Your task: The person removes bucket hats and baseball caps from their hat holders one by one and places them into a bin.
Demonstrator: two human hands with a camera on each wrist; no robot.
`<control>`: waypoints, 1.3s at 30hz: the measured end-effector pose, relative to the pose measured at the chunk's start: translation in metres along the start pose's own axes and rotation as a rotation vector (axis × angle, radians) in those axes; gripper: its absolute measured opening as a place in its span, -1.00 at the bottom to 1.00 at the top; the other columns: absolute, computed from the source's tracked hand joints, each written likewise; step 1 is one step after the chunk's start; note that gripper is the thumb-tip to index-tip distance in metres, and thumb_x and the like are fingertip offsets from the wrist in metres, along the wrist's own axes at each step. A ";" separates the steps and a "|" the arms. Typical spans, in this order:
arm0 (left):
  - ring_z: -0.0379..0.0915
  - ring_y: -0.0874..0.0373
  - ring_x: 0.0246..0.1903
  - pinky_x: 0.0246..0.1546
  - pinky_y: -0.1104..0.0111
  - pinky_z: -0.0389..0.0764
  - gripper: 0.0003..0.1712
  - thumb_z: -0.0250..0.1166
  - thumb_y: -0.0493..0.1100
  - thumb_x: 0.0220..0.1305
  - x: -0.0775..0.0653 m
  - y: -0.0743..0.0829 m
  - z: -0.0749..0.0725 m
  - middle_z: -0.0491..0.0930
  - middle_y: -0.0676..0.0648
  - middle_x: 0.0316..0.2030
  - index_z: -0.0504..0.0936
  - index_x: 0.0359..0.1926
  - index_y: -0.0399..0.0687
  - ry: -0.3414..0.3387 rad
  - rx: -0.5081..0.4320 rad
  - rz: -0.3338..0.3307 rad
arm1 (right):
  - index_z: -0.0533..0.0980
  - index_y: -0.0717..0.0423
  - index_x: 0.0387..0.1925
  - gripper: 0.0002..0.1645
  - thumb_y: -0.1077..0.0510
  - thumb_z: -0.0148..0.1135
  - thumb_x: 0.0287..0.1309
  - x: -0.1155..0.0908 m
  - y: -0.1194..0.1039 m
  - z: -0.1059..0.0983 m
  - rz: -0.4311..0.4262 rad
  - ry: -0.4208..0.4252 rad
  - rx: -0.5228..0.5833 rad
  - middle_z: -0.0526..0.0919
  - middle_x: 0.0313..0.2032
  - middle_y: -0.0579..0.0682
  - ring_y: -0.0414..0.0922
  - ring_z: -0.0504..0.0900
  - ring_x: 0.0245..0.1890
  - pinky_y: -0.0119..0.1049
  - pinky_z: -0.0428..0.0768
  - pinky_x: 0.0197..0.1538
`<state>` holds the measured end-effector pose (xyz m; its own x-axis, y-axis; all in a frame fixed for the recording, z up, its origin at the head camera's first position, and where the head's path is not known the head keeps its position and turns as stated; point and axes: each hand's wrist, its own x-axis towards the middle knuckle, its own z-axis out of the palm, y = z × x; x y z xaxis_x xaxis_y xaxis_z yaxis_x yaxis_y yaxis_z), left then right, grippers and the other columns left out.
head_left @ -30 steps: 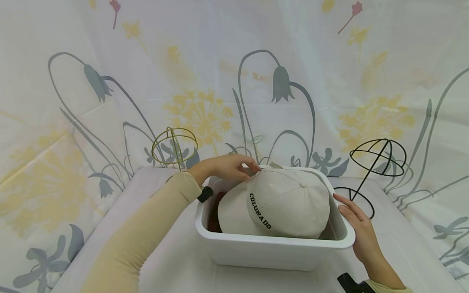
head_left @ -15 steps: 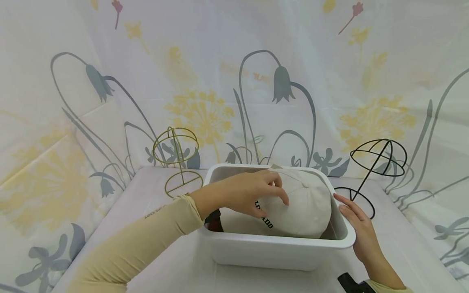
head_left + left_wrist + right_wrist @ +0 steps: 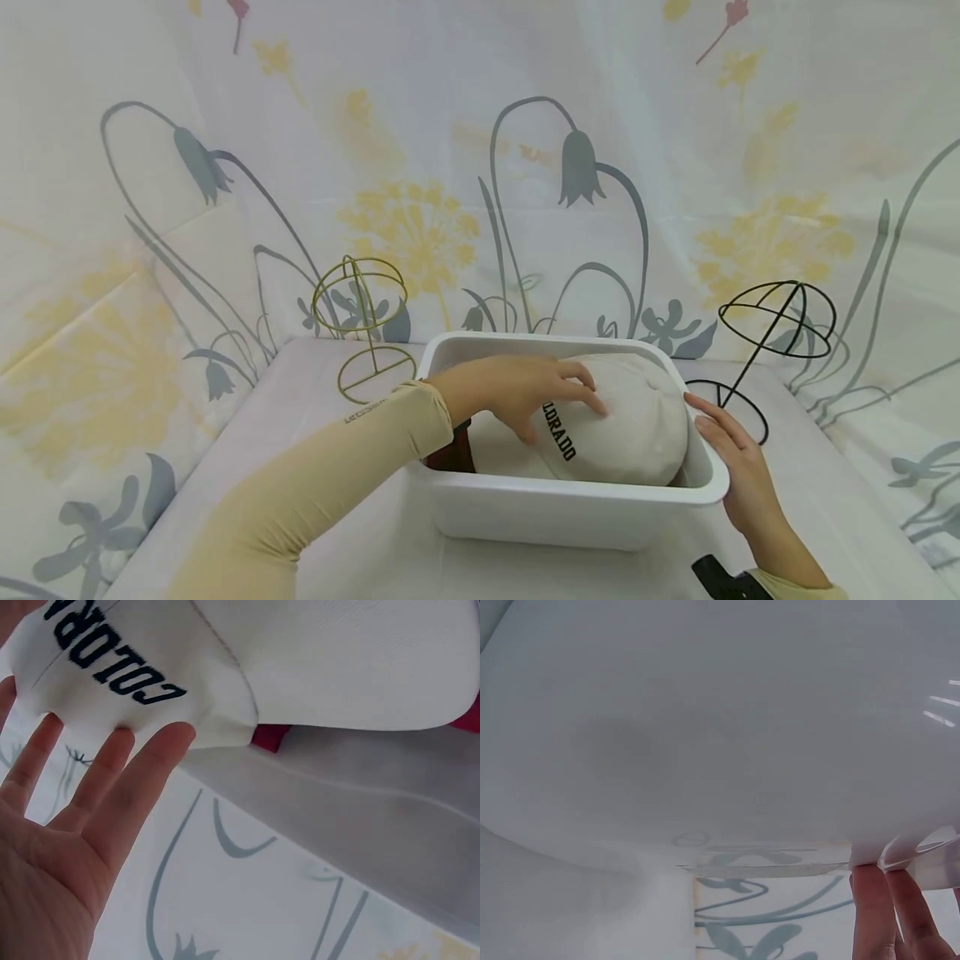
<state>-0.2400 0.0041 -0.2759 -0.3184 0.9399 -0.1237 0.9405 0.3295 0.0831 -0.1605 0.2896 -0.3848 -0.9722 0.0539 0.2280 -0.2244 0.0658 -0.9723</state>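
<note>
A pale baseball cap lettered COLORADO lies in a white plastic bin. My left hand reaches over the bin, its fingers spread across the cap's front. In the left wrist view, the fairly straight fingertips touch the cap's crown beside the lettering. Under the cap's brim a dark red thing shows, mostly hidden. My right hand touches the bin's right rim, and in the right wrist view its straight fingers meet the outer side.
Behind the bin on the left stands a gold wire stand with a domed top. A black wire stand leans to the right, behind my right hand. Everything sits on a white-covered table against a flowered sheet.
My left hand has moved from the bin's back left rim down onto the cap. The cap has shifted a little right, showing more of the red thing. My right hand stays at the rim.
</note>
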 end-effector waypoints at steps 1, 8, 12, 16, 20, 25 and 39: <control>0.21 0.22 0.13 0.06 0.49 0.31 0.00 0.55 -0.09 -0.16 0.001 -0.001 0.001 0.12 0.10 0.28 0.24 0.32 0.35 -0.018 0.007 -0.012 | 0.30 0.07 0.29 -0.52 0.09 -0.06 0.38 0.001 0.000 0.001 -0.001 -0.005 0.006 0.36 0.08 -0.22 -0.36 0.43 -0.03 -0.51 0.51 -0.18; 0.11 0.22 0.19 0.12 0.45 0.23 0.18 0.61 -0.08 -0.29 0.007 -0.008 0.011 0.03 0.13 0.32 0.14 0.36 0.38 -0.149 0.014 -0.082 | 0.34 0.04 0.26 -0.54 0.11 -0.05 0.37 0.003 0.000 0.002 -0.012 -0.011 0.019 0.48 -0.03 -0.25 -0.34 0.50 -0.10 -0.45 0.54 -0.23; 0.10 0.25 0.19 0.13 0.51 0.17 0.19 0.61 -0.07 -0.30 0.011 -0.014 0.019 -0.04 0.10 0.32 0.12 0.37 0.35 -0.230 -0.018 -0.104 | 0.34 0.05 0.26 -0.55 0.12 -0.06 0.38 0.004 0.000 0.002 -0.020 -0.018 0.026 0.50 -0.03 -0.25 -0.33 0.53 -0.11 -0.41 0.57 -0.25; 0.07 0.29 0.20 0.08 0.55 0.23 0.20 0.61 -0.10 -0.30 0.013 -0.017 0.024 -0.07 0.11 0.33 0.12 0.37 0.38 -0.297 -0.029 -0.135 | 0.34 0.03 0.26 -0.55 0.12 -0.06 0.38 0.004 -0.001 0.002 -0.015 -0.019 0.028 0.50 -0.02 -0.26 -0.32 0.54 -0.12 -0.40 0.58 -0.26; 0.05 0.31 0.22 0.08 0.54 0.23 0.18 0.61 -0.09 -0.29 0.013 -0.019 0.029 -0.06 0.12 0.34 0.13 0.36 0.41 -0.343 -0.019 -0.143 | 0.35 0.02 0.26 -0.55 0.13 -0.06 0.38 0.002 -0.001 0.002 -0.006 -0.017 0.051 0.52 -0.03 -0.26 -0.31 0.56 -0.13 -0.39 0.58 -0.26; 0.01 0.32 0.25 0.10 0.53 0.21 0.19 0.60 -0.04 -0.28 0.017 -0.023 0.035 -0.06 0.13 0.35 0.08 0.37 0.44 -0.400 0.025 -0.129 | 0.35 0.02 0.25 -0.56 0.15 -0.06 0.38 0.001 0.000 0.002 -0.007 -0.017 0.068 0.52 -0.02 -0.27 -0.30 0.57 -0.13 -0.38 0.59 -0.26; -0.03 0.11 0.33 0.22 0.36 0.16 0.12 0.49 -0.07 -0.06 0.002 -0.018 0.035 -0.24 0.18 0.43 -0.02 0.41 0.48 -0.297 0.071 -0.124 | 0.34 0.04 0.26 -0.55 0.15 -0.08 0.38 0.001 0.002 -0.002 -0.009 -0.013 0.040 0.52 -0.03 -0.26 -0.31 0.55 -0.13 -0.40 0.58 -0.26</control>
<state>-0.2532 -0.0032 -0.3119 -0.3924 0.8220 -0.4128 0.9058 0.4232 -0.0183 -0.1620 0.2922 -0.3859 -0.9709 0.0403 0.2362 -0.2353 0.0266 -0.9716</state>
